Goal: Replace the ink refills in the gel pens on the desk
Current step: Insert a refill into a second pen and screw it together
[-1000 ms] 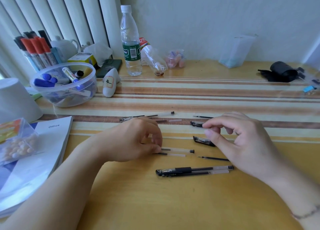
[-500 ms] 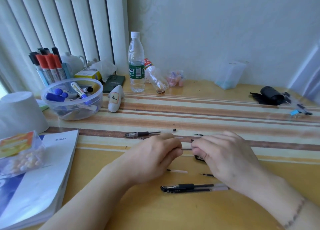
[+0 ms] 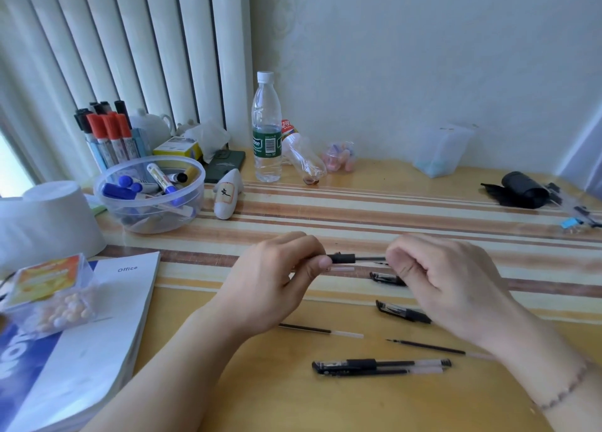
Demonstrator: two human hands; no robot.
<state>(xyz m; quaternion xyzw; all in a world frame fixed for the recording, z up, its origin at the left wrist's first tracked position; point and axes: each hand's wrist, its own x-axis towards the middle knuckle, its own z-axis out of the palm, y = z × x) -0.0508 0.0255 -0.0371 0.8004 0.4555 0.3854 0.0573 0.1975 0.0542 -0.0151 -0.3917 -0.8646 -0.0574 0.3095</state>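
Over the striped desk (image 3: 358, 203), my left hand (image 3: 280, 285) and right hand (image 3: 436, 278) each pinch one light, thin, rigid gel pen (image 3: 355, 258); I grip near its ends.

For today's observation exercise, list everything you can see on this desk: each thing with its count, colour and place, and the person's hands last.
held pen: 1, black, between both hands
capped pens: 2, black, front centre
pen caps: 2, black, under right hand
loose refills: 2, dark, front
water bottle: 1, clear, back
marker bowl: 1, clear, left
book: 1, white, left
left hand: grips pen
right hand: pinches pen's other end
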